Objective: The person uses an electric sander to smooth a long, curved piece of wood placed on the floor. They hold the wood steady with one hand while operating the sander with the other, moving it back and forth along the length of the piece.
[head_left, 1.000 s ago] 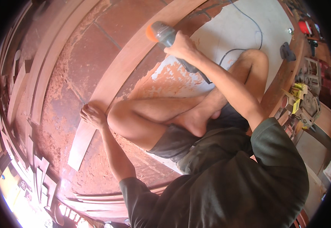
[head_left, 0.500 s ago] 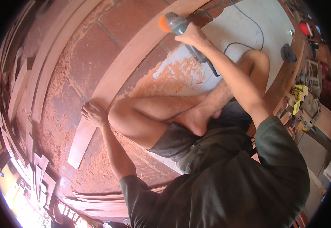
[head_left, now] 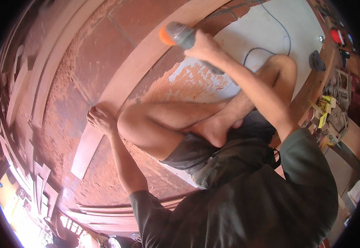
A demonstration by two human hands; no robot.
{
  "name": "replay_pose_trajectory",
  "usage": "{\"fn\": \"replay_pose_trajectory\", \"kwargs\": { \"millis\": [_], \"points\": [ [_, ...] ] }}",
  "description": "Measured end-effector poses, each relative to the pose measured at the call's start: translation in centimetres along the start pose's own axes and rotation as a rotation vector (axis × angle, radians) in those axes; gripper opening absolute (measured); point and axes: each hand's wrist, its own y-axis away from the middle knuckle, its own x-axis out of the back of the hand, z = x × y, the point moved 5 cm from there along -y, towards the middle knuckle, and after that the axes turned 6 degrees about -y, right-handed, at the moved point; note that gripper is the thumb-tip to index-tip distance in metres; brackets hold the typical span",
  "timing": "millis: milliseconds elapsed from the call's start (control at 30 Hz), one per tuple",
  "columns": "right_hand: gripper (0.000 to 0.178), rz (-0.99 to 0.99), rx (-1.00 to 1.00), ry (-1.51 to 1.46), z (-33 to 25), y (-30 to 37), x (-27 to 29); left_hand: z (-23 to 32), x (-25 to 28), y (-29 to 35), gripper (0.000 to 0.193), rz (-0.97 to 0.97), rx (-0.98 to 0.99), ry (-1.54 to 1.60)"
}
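Observation:
A long, pale wooden plank [head_left: 140,64], slightly curved in this view, lies on the floor in front of my folded legs. My left hand [head_left: 102,120] is on its nearer part, fingers curled over the edge. In my right hand [head_left: 205,46] is an angle grinder [head_left: 182,36], gripped by its dark body. The grinder's orange disc [head_left: 167,36] is blurred and sits over the plank's farther part; whether it touches the wood I cannot tell.
Orange-brown dust covers the tiled floor [head_left: 60,120] and part of a white sheet [head_left: 229,45]. A black cable [head_left: 285,29] loops across the sheet. More planks [head_left: 49,70] lie at left. Yellow boxes [head_left: 323,108] and tools crowd the right.
My right hand has brought the grinder left and a little nearer along the plank. My left hand stays at its place on the wood.

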Motion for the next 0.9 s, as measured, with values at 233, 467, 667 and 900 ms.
{"fn": "replay_pose_trajectory", "kwargs": {
  "millis": [233,467,667,900],
  "points": [
    [0.076,0.181,-0.072,0.065,5.0,-4.2,4.5,0.5,-0.1,-0.2,0.036,-0.03,0.037,0.008],
    [0.069,0.079,-0.065,-0.01,0.7,-1.6,0.6,0.4,0.2,-0.1,0.038,-0.005,0.037,0.019],
    [0.069,0.025,0.091,-0.096,-0.2,0.0,-1.3,-0.7,-0.4,-0.2,0.048,-0.104,-0.024,0.113],
    [0.041,-0.068,0.171,-0.712,5.4,-1.9,2.1,-0.9,3.3,-2.1,0.104,-0.54,-0.421,0.163]
  ]
}}
